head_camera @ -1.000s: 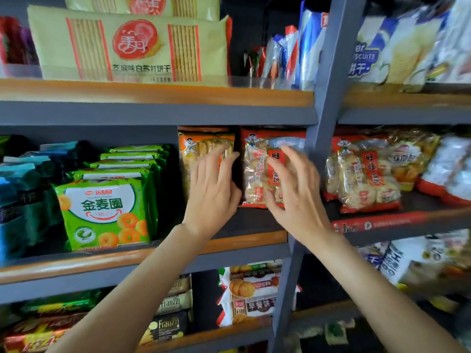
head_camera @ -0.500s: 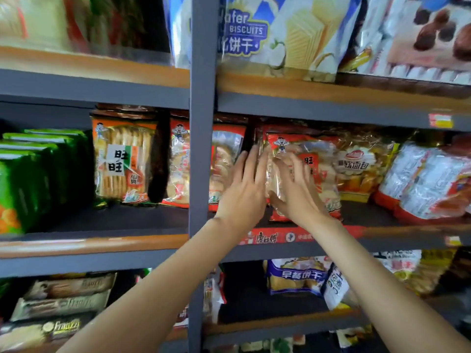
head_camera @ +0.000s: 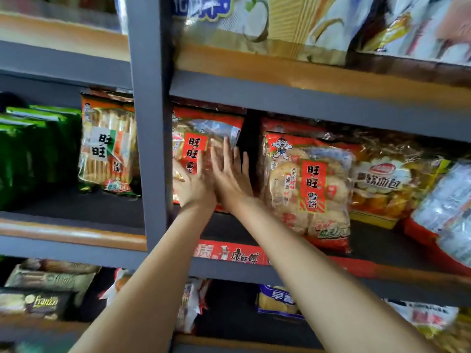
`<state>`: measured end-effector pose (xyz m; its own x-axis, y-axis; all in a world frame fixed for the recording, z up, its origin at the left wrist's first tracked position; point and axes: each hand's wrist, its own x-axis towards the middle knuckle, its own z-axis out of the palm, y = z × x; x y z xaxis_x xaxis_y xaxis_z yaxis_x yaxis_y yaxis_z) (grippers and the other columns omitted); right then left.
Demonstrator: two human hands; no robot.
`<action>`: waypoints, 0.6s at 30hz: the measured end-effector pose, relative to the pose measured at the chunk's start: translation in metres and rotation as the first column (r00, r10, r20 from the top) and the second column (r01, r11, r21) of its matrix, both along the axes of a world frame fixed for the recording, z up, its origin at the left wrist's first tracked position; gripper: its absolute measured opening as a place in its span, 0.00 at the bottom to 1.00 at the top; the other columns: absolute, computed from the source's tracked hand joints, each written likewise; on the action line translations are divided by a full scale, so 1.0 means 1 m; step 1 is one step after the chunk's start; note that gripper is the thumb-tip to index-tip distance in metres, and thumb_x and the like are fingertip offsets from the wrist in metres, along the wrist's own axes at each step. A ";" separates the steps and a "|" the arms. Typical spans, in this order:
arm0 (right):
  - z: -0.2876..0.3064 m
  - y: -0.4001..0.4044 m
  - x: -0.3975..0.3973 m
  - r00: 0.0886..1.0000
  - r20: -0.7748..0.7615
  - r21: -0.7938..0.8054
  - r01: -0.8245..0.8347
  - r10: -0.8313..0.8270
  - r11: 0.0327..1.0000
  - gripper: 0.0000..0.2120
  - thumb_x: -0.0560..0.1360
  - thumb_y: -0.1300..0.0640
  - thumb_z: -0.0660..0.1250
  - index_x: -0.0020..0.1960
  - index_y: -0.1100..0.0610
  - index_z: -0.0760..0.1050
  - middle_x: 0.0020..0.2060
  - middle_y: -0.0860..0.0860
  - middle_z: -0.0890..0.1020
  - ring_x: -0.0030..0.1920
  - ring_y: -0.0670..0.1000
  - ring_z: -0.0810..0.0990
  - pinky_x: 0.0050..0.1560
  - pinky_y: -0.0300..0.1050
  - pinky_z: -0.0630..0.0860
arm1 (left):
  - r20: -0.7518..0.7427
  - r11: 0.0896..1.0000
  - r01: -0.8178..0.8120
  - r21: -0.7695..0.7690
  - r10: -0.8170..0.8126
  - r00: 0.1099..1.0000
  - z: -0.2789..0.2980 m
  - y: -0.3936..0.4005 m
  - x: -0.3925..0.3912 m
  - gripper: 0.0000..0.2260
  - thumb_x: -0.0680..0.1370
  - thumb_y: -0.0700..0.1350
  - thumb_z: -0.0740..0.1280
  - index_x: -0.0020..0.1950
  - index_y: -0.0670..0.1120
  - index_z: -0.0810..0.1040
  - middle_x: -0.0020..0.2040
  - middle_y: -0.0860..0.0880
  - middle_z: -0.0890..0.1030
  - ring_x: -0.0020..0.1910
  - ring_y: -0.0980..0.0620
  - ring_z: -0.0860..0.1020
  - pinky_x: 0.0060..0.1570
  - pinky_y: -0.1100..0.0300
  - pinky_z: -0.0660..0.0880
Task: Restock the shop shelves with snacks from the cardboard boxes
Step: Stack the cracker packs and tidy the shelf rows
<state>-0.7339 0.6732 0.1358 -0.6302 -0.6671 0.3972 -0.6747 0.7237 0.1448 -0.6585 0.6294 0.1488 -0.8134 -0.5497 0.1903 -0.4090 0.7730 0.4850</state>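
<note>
A red bag of rice crackers (head_camera: 204, 133) stands upright on the middle shelf (head_camera: 280, 253), just right of the grey upright post (head_camera: 150, 123). Both my hands lie flat against its front with straight fingers. My left hand (head_camera: 192, 186) presses its lower part, partly blurred. My right hand (head_camera: 230, 174) presses its right side, fingers pointing up. A second red bag of the same crackers (head_camera: 309, 189) leans to the right of my right hand, apart from it. No cardboard box is in view.
An orange cracker bag (head_camera: 108, 146) and green packs (head_camera: 33, 154) stand left of the post. Yellow (head_camera: 387, 179) and white (head_camera: 448, 210) bags fill the shelf's right end. Wafer bags (head_camera: 280, 21) sit on the shelf above; more packs (head_camera: 48, 289) lie on the shelf below.
Both hands have shifted from the right-hand red bag to the red bag beside the post. The view has moved closer and turned further right.
</note>
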 end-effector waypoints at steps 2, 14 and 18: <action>-0.003 -0.001 -0.008 0.997 -0.078 -0.009 0.020 -0.020 1.000 0.35 0.80 0.58 0.58 0.76 0.60 0.37 0.74 0.63 0.36 0.74 0.66 0.43 0.72 0.58 0.36 | 0.049 0.975 -0.077 -0.208 0.089 0.995 -0.007 -0.002 -0.006 0.29 0.81 0.42 0.54 0.76 0.51 0.39 0.75 0.43 0.35 0.72 0.30 0.44 0.67 0.42 0.60; -0.002 0.007 0.000 0.975 -0.216 0.054 -0.046 0.057 0.997 0.40 0.75 0.67 0.61 0.76 0.59 0.37 0.73 0.65 0.37 0.73 0.68 0.39 0.70 0.57 0.33 | -0.175 0.987 -0.138 -0.086 0.121 0.977 -0.040 -0.034 -0.039 0.36 0.77 0.38 0.57 0.76 0.51 0.38 0.76 0.39 0.44 0.72 0.29 0.50 0.67 0.36 0.58; 0.009 0.031 0.011 0.971 -0.236 0.021 -0.031 0.035 0.999 0.44 0.74 0.67 0.64 0.76 0.58 0.36 0.74 0.62 0.36 0.73 0.64 0.34 0.69 0.60 0.31 | -0.087 0.990 -0.137 0.015 0.138 0.987 -0.032 -0.020 -0.030 0.34 0.78 0.34 0.56 0.76 0.47 0.39 0.76 0.38 0.43 0.72 0.33 0.49 0.68 0.43 0.57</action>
<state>-0.7228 0.7042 0.1448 -0.4978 -0.6938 0.5205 -0.6434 0.6978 0.3148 -0.6885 0.6092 0.1166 -0.7107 -0.6570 0.2515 -0.4667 0.7078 0.5304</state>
